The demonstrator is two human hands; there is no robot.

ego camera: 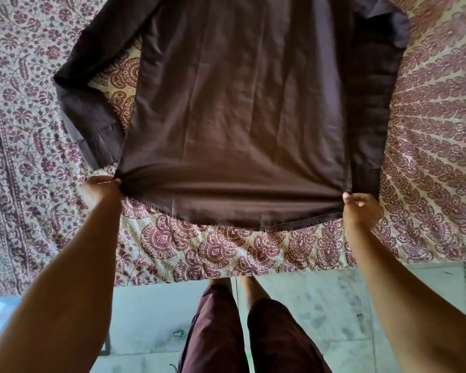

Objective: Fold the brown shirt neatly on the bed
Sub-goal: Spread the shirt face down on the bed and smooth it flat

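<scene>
The brown shirt (237, 109) lies spread flat on the bed (38, 109), its hem toward me and its collar end beyond the top of the frame. One long sleeve bends down along the left side, the other lies along the right side. My left hand (100, 188) pinches the hem's left corner. My right hand (361, 208) pinches the hem's right corner. The cloth between the two hands is pulled taut, with a low fold across it.
A patterned maroon and cream bedspread (226, 251) covers the bed, whose near edge runs just below the hem. Below it are the pale tiled floor (320, 305) and my legs (253, 332) in maroon trousers.
</scene>
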